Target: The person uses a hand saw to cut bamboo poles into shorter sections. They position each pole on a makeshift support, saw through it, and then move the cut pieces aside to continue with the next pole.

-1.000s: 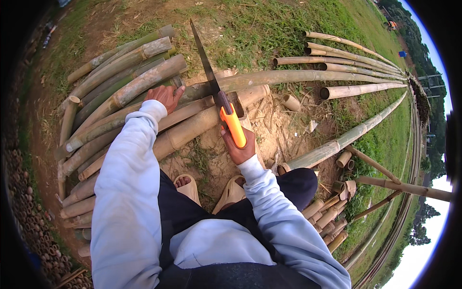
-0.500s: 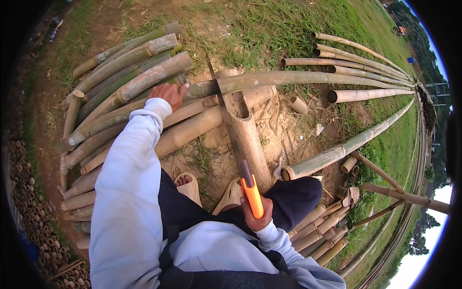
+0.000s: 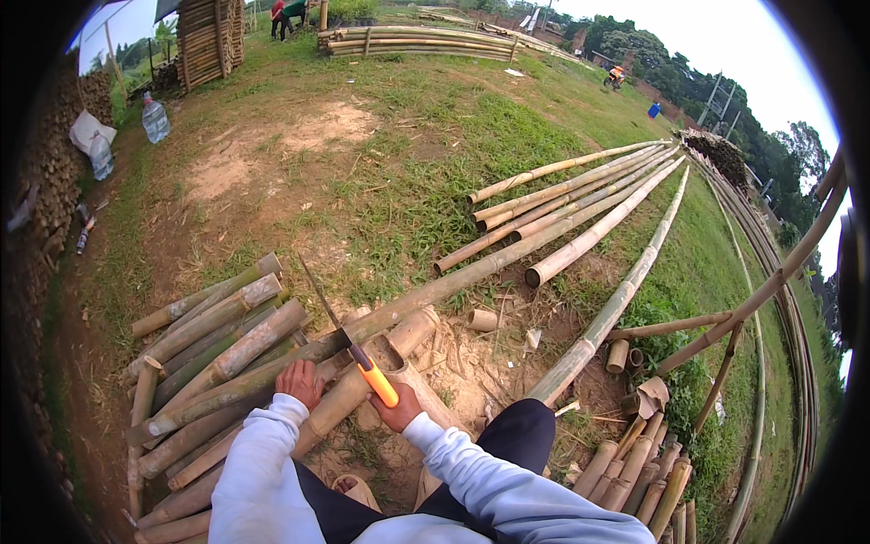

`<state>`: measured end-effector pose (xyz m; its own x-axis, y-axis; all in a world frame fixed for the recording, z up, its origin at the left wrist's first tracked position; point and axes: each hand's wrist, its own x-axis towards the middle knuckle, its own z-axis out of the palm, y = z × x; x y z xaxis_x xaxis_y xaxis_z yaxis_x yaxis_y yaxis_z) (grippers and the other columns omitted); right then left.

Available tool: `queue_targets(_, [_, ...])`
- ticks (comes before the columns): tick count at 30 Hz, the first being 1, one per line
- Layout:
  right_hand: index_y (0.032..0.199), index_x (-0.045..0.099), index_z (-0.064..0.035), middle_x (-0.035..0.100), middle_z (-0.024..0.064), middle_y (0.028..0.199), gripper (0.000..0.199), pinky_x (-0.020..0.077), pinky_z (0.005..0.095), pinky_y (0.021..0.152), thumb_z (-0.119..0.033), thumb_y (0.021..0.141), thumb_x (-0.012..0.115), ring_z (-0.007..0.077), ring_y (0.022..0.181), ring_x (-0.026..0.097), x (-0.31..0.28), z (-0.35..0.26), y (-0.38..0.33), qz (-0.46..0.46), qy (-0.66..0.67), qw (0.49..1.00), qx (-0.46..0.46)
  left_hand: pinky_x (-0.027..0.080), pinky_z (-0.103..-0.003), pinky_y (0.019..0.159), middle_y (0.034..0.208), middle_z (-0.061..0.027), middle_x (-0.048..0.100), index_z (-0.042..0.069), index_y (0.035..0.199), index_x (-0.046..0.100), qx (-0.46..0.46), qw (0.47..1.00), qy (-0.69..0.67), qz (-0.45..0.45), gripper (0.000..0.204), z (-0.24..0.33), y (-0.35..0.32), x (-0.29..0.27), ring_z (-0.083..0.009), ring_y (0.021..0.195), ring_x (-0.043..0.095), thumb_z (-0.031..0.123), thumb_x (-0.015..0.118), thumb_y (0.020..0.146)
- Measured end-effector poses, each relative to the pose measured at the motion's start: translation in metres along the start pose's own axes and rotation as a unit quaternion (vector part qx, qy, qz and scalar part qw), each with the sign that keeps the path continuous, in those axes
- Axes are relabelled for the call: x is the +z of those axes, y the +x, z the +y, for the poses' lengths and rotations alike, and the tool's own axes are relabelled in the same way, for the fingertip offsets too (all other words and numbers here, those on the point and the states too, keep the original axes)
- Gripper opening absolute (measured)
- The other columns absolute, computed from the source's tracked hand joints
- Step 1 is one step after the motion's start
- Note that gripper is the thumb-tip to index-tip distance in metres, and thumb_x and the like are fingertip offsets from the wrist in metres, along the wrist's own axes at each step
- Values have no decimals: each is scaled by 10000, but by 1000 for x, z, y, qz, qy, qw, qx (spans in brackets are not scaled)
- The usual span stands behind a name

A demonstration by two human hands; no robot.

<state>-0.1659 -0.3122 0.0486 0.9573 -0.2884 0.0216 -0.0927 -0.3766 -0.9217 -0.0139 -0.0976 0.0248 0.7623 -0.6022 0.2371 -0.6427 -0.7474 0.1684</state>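
Sawing the pole, with the saw pushed forward again

Running from nearly nine o'clock to two, seen from the saw's handle, the pole has the blade across it. A moment ago the saw was drawn back toward the body; now its orange handle is close to the pole and most of the blade points past it toward eleven, which suggests the far end of a stroke. The right hand wraps its fingers around the handle. The left hand, at nine, lies bent over the pole; whether its fingers are spread or pressed together cannot be told.

More poles fan out between one and two. A leaning frame rises past them near half past two. The stack of cut lengths crowds ten o'clock, beside the left hand. Short pieces lie at four. Notched bamboo, just beside the right hand at three, probably limits its room. An offcut lies at two.
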Motion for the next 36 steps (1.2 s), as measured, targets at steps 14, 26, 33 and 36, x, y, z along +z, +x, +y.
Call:
queue_targets(14, [1006, 685, -15, 687, 229, 818, 269, 532, 430, 721, -241, 872, 744, 390, 782, 692, -4, 9, -1, 44, -15, 999, -26, 478, -561, 974, 1342, -201, 606, 83, 1320, 528, -113, 953, -11, -281, 602, 21, -30, 26, -418, 1189, 627, 507, 669, 915])
queue_targets(26, [979, 700, -30, 699, 253, 920, 254, 535, 494, 792, -250, 857, 737, 452, 887, 677, -10, -3, -2, 13, 22, 1000, 1, 506, -510, 717, 992, -206, 719, 142, 1145, 503, -25, 968, 124, -217, 169, 6, -46, 52, -381, 895, 720, 179, 478, 981])
queue_targets(33, [924, 680, 10, 687, 217, 787, 230, 536, 442, 704, -203, 868, 746, 404, 765, 692, -2, 6, -6, 57, 55, 996, -27, 550, -457, 653, 948, -201, 694, 126, 1177, 486, 28, 968, 140, -209, 253, 19, -61, 55, -364, 872, 719, 176, 558, 940])
queue_targets(36, [888, 673, 19, 672, 184, 722, 214, 527, 412, 671, -183, 873, 741, 324, 687, 688, -6, -2, -9, 42, 55, 998, -13, 554, -466, 675, 964, -181, 694, 112, 1190, 499, 26, 961, 116, -249, 280, 33, -61, 51, -358, 902, 712, 204, 576, 937])
